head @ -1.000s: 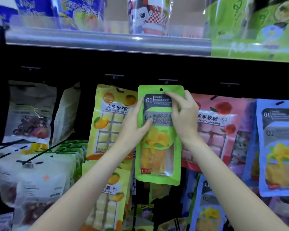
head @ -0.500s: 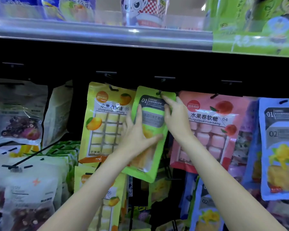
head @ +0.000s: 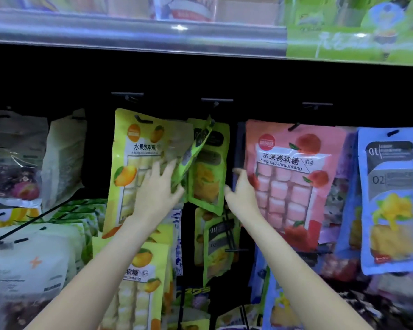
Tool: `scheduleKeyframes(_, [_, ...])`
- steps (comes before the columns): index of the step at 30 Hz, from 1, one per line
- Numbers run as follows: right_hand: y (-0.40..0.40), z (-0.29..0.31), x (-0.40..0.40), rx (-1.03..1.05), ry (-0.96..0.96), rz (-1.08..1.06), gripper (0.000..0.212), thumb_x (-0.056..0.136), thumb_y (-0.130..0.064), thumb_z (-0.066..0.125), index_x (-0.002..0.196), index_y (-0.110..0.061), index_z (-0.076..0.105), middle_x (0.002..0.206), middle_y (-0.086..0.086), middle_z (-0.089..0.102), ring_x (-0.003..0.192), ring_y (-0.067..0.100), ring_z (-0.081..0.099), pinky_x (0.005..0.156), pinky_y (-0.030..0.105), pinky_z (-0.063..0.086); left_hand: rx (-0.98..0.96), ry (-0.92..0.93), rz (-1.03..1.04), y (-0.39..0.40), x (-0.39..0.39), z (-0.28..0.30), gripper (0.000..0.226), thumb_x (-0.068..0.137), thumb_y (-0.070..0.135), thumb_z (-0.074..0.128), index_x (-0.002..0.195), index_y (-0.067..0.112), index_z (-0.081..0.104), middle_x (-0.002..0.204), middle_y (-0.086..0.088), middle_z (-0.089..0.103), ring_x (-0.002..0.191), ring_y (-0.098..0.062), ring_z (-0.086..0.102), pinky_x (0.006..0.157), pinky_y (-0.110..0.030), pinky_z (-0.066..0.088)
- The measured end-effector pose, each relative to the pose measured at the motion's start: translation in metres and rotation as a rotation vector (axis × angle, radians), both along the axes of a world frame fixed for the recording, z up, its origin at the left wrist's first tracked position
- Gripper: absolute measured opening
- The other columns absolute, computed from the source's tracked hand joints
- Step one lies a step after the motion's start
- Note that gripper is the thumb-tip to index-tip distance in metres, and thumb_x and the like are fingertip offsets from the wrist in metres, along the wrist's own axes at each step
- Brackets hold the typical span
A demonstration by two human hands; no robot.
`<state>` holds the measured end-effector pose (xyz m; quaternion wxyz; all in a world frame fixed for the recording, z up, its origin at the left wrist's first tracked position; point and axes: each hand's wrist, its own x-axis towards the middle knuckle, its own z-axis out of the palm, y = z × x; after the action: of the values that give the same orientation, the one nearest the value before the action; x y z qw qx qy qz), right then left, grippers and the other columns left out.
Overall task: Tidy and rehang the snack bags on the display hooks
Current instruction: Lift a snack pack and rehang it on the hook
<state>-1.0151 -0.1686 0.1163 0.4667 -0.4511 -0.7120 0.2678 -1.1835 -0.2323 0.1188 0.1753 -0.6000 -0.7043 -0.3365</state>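
Hanging glossy green pouch (head: 209, 167), hands (head: 156, 194) touching

The print on the twisted green bag (head: 197, 151) is blurred and cannot be read. Its lower part is covered by the left hand (head: 156, 191). The hook (head: 216, 102) behind it is lost in shadow. The top-shelf goods (head: 184, 8) are cut off by the upper edge.
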Motion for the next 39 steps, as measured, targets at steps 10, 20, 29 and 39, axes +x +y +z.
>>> scheduleKeyframes(10, [-0.007,-0.019,-0.036,0.042,-0.076,0.119,0.037,0.089,-0.001,0.048,0.123,-0.008,0.059,0.11,0.012,0.067,0.096,0.023,0.066,0.087,0.04,0.053,0.027,0.018,-0.098,0.003,-0.002,-0.019,0.062,0.093,0.023,0.054,0.147,0.02,0.025,0.124,-0.013,0.039,0.099,-0.029,0.05,0.072,-0.032,0.044])
scheduleKeyframes(20, [-0.059,-0.074,0.084,0.027,-0.216,0.064,0.027,0.09,-0.002,0.051,0.097,-0.022,0.068,0.083,-0.009,0.067,0.06,-0.002,0.056,0.057,0.008,0.039,-0.117,0.064,-0.313,-0.019,0.038,-0.092,0.05,0.093,0.01,0.049,0.141,0.015,0.037,0.127,-0.004,0.046,0.083,-0.018,0.056,0.057,-0.019,0.035])
scheduleKeyframes(29, [-0.041,-0.125,0.097,-0.259,-0.236,0.059,0.028,0.095,-0.005,0.047,0.115,-0.02,0.061,0.106,-0.001,0.061,0.088,0.008,0.056,0.061,0.009,0.044,-0.339,-0.686,-0.154,0.045,0.064,-0.136,0.06,0.089,0.028,0.062,0.136,0.001,0.034,0.134,-0.015,0.047,0.122,-0.03,0.046,0.089,-0.033,0.041])
scheduleKeyframes(39, [-0.031,-0.125,0.085,-0.252,-0.151,0.065,0.026,0.094,-0.003,0.047,0.115,-0.012,0.06,0.112,-0.001,0.061,0.103,0.013,0.057,0.09,0.028,0.047,-0.144,-0.692,-0.179,0.053,0.056,-0.139,0.005,0.088,0.011,0.063,0.088,0.006,0.064,0.106,-0.009,0.056,0.093,-0.014,0.048,0.077,-0.017,0.033])
